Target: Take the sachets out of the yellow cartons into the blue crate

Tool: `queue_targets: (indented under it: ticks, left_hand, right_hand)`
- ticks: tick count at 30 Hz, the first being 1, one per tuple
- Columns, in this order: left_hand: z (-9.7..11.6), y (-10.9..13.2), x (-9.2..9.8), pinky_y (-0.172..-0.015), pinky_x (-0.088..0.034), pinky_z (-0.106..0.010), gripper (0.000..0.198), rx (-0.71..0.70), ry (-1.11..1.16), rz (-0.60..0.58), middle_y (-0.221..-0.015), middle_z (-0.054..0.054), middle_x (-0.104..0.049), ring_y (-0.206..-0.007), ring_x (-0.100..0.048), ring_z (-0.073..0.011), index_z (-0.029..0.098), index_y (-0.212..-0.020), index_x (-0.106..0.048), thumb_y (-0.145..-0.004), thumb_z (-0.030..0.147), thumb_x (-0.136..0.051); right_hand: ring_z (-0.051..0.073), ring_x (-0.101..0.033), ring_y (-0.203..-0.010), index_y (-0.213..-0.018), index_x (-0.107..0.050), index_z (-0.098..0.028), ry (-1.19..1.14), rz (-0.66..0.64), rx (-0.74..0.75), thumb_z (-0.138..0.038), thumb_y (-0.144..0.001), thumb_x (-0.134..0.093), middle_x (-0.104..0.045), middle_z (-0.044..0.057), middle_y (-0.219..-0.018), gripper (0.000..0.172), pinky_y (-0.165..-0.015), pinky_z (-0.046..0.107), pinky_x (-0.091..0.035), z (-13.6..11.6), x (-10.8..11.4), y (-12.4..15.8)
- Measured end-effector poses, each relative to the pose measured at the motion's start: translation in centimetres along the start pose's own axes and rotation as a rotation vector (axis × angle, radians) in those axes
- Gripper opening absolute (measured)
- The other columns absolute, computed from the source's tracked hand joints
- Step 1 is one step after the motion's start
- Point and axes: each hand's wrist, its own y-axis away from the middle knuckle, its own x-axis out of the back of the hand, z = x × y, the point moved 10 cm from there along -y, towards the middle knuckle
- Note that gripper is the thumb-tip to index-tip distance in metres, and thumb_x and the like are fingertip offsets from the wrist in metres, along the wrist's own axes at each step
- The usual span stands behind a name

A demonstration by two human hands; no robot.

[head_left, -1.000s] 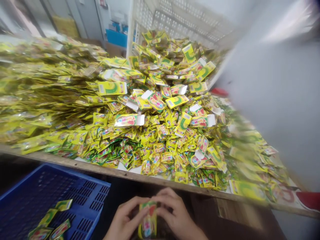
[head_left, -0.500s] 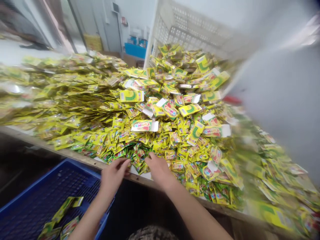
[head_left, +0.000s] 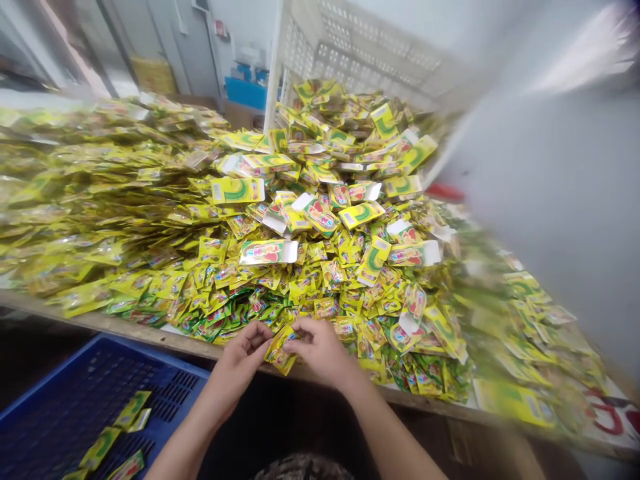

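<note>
Nearest, at the lower left, a blue crate (head_left: 45,417) stands below the level of the table, a few yellow-and-green cartons (head_left: 100,448) lying loose on its slotted bottom; to the right of it both bare forearms reach forward, and the left hand (head_left: 244,353) and the right hand (head_left: 323,350) meet at one small yellow sachet (head_left: 281,351); the left grip is pinched on the sachet's left edge, thumb and fingers together, and the right grip is clamped on its upper right side; the sachet hangs tilted between them, over the near wooden edge of the table (head_left: 135,331); just beyond the hands a heap of small sachets (head_left: 333,273), yellow with some green, covers the tabletop; farther left spreads a broad mass of yellow packets (head_left: 125,193), blurred toward the side; on the middle of the heap lie printed boxes (head_left: 269,253), several with white flaps open; behind them a white perforated crate (head_left: 385,33) is tipped toward the person, more boxes piled in its mouth; a red thing (head_left: 445,193), too blurred to name, lies beside its right edge; farthest off are a blue container (head_left: 245,92) and a yellowish block (head_left: 153,75) by the wall.
</note>
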Motion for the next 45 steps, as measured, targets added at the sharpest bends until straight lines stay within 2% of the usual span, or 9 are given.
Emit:
queue_targets:
  ticks: [11,16,20,25,29,32,34,38,45]
  left_hand:
    - [-3.4,-0.2,-2.9,-0.051,-0.042,-0.023,0.033,-0.031,-0.183,0.034,-0.069,0.002,-0.058,-0.056,-0.053,-0.0134,0.02,-0.098,-0.058,-0.079,0.045,-0.071]
    - [6.5,-2.0,0.1,-0.079,-0.05,-0.034,0.033,-0.494,-0.774,0.282,-0.1,-0.008,-0.071,-0.088,-0.064,-0.0233,0.019,-0.108,-0.068,-0.084,0.041,-0.066]
    - [14.9,-5.5,1.1,-0.106,-0.032,-0.054,0.061,-0.725,-1.247,0.485,-0.14,-0.014,-0.051,-0.13,-0.04,-0.0371,0.022,-0.137,-0.052,-0.08,0.03,-0.072]
    - [17.6,-9.0,2.0,-0.103,-0.035,-0.045,0.028,-0.781,-1.195,0.435,-0.12,-0.012,-0.061,-0.121,-0.047,-0.0301,0.011,-0.109,-0.071,-0.09,0.028,-0.059]
    - [18.5,-5.9,3.3,-0.101,-0.038,-0.039,0.043,-0.774,-1.059,0.53,-0.115,-0.009,-0.062,-0.112,-0.054,-0.0227,0.003,-0.125,-0.057,-0.099,0.033,-0.042]
    - [15.8,-2.4,2.1,-0.078,-0.049,-0.028,0.04,-0.672,-0.945,0.451,-0.093,-0.006,-0.07,-0.082,-0.064,-0.0199,0.012,-0.115,-0.066,-0.093,0.042,-0.053]
    - [10.3,-1.1,-1.5,-0.067,-0.05,-0.024,0.032,-0.458,-0.744,0.07,-0.086,-0.004,-0.072,-0.075,-0.066,-0.0201,0.018,-0.103,-0.072,-0.087,0.043,-0.06]
    - [-0.2,3.0,-6.1,-0.069,-0.048,-0.025,0.025,-0.06,-0.425,-0.163,-0.082,-0.004,-0.069,-0.078,-0.062,-0.0218,0.019,-0.091,-0.069,-0.083,0.042,-0.065]
    - [-6.8,6.9,-9.6,-0.061,-0.042,-0.025,0.03,0.287,0.083,-0.249,-0.075,0.0,-0.057,-0.068,-0.057,-0.0178,0.021,-0.078,-0.043,-0.073,0.038,-0.067]
  right_hand:
    - [0.015,-0.056,-0.075,-0.089,-0.062,-0.02,0.22,0.156,0.075,-0.029,-0.09,-0.058,-0.061,0.0,-0.081,0.011,-0.068,0.026,-0.042,0.6,2.7,3.8]
    - [0.019,-0.057,-0.085,-0.1,-0.059,-0.018,0.431,0.279,0.203,-0.027,-0.094,-0.053,-0.062,0.005,-0.092,0.012,-0.077,0.031,-0.046,0.9,4.3,6.3]
    - [0.022,-0.057,-0.095,-0.11,-0.057,-0.02,0.751,0.205,0.423,-0.015,-0.094,-0.045,-0.063,0.009,-0.104,0.02,-0.086,0.036,-0.046,1.7,0.6,9.1]
    - [0.021,-0.059,-0.073,-0.085,-0.059,-0.02,0.851,0.066,0.391,-0.012,-0.083,-0.059,-0.064,0.003,-0.078,0.008,-0.076,0.033,-0.049,5.6,-4.2,11.5]
    - [0.021,-0.063,-0.088,-0.103,-0.06,-0.022,0.508,0.182,0.256,-0.02,-0.089,-0.058,-0.067,0.005,-0.095,0.015,-0.079,0.03,-0.049,3.0,0.6,11.2]
    - [0.019,-0.062,-0.086,-0.104,-0.06,-0.02,0.252,0.573,0.218,-0.029,-0.093,-0.055,-0.066,0.006,-0.093,0.015,-0.078,0.029,-0.048,-1.4,8.1,11.1]
    - [0.019,-0.062,-0.089,-0.107,-0.06,-0.02,0.176,0.776,0.256,-0.029,-0.092,-0.058,-0.066,0.006,-0.097,0.018,-0.08,0.029,-0.048,-3.8,10.9,11.6]
    - [0.019,-0.061,-0.095,-0.107,-0.061,-0.022,0.205,0.59,0.34,-0.024,-0.092,-0.056,-0.065,0.005,-0.1,0.015,-0.086,0.029,-0.047,-5.0,8.0,10.5]
    - [0.017,-0.059,-0.081,-0.098,-0.059,-0.019,-0.066,0.631,0.066,-0.036,-0.091,-0.058,-0.062,0.003,-0.089,0.018,-0.074,0.026,-0.048,0.5,7.0,11.4]
